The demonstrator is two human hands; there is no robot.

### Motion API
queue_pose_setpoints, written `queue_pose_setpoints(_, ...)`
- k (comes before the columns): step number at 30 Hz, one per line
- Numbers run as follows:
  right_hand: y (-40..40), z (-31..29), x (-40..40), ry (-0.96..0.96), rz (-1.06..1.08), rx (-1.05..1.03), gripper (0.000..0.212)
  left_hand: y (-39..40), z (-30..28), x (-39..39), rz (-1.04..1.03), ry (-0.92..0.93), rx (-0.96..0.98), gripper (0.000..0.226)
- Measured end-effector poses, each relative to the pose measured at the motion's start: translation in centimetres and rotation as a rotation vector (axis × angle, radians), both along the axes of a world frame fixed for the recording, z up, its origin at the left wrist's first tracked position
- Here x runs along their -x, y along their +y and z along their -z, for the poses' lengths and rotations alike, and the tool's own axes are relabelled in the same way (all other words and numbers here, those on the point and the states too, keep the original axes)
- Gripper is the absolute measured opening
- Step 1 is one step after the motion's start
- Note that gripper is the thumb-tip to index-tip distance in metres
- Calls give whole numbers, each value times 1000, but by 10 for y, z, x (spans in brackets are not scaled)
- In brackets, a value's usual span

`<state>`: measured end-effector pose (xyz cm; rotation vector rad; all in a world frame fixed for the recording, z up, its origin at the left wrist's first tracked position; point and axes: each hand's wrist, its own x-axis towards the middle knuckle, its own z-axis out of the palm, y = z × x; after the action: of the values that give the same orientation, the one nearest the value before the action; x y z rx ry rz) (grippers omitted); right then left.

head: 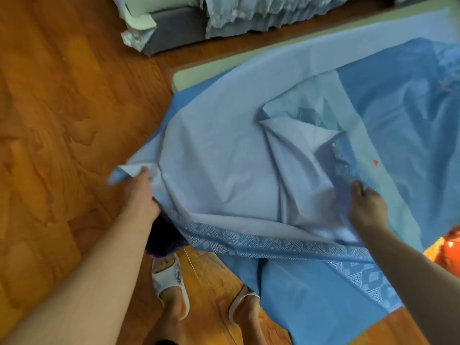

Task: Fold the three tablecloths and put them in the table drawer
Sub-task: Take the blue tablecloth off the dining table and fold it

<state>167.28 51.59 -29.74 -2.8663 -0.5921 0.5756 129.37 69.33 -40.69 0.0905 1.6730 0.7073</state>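
Observation:
A large blue tablecloth [224, 150] with a pale underside and a white patterned border lies spread over a table and hangs down toward the floor. My left hand [139, 192] grips its left corner, lifted off the table edge. My right hand [367, 205] pinches a folded-over edge of the same cloth near the middle right. A bunched fold of the cloth lies between the hands. An orange cloth [445, 252] peeks out at the right edge under the blue one. The drawer is hidden.
The table's pale green edge [189, 75] shows at the upper left of the cloth. Wooden floor [62, 120] spreads to the left. A grey sofa with a lace cover [199, 23] stands at the top. My feet in white slippers [171, 282] are below.

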Motion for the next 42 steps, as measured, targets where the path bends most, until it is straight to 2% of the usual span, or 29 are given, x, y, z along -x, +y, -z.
queue_pose_setpoints(3, -2, -41, 20, -82, 42, -11, 48, -3, -68, 23, -75, 184, -173, 22)
queue_pose_setpoints(5, -6, -88, 37, -89, 97, -45, 40, -15, -138, 35, -114, 112, -252, 14)
queue_pose_setpoints(7, -12, -144, 52, -109, 103, -94, 43, -24, -200, 50, -90, 26, -297, 10)
queue_pose_setpoints(10, -18, -235, 64, -201, 16, -173, 39, -27, -266, 68, 108, 1, -345, 22)
queue_pose_setpoints(13, -18, -325, 76, -282, -137, -256, 28, -14, -302, 79, 361, 7, -339, 39)
queue_pose_setpoints(14, -14, -349, 80, -265, -186, -272, 31, -9, -313, 79, 422, 0, -322, 36)
queue_pose_setpoints(16, 0, -387, 93, -200, -266, -322, 38, -2, -330, 82, 488, -32, -262, 15)
queue_pose_setpoints(18, 23, -411, 113, -170, -311, -366, 38, 3, -337, 81, 542, -18, -218, 26)
queue_pose_setpoints(20, 48, -422, 143, -189, -290, -440, 42, 8, -346, 79, 529, -25, -218, 50)
queue_pose_setpoints(22, 67, -420, 179, -219, -209, -520, 49, 11, -355, 75, 416, 47, -210, 59)
queue_pose_setpoints(24, 76, -403, 215, -177, -135, -543, 52, 13, -358, 76, 319, 128, -259, 42)
queue_pose_setpoints(25, 77, -391, 234, -117, -137, -514, 54, 11, -359, 78, 309, 137, -304, 28)
queue_pose_setpoints(26, 77, -378, 251, -53, -157, -464, 54, 6, -360, 78, 313, 118, -346, 25)
queue_pose_setpoints(28, 72, -363, 270, 9, -158, -437, 49, -4, -361, 79, 378, 80, -389, 35)
queue_pose_setpoints(31, 65, -366, 249, -112, 44, -564, 25, -12, -369, 83, 559, 280, -543, 25)
queue_pose_setpoints(32, 63, -372, 239, -169, 144, -598, 24, -14, -373, 84, 618, 302, -592, 27)
queue_pose_setpoints(35, 58, -381, 224, -292, 266, -630, 27, -23, -385, 85, 767, 198, -629, 51)
queue_pose_setpoints(37, 62, -379, 237, -320, 195, -614, 34, -35, -397, 78, 831, 50, -566, 60)
queue_pose_setpoints(39, 69, -363, 264, -346, -5, -539, 39, -48, -417, 66, 850, -119, -506, 36)
queue_pose_setpoints(40, 71, -352, 282, -363, -167, -519, 34, -53, -424, 60, 835, -176, -486, 24)
queue_pose_setpoints(42, 72, -331, 317, -386, -453, -512, 15, -61, -436, 54, 772, -241, -446, 17)
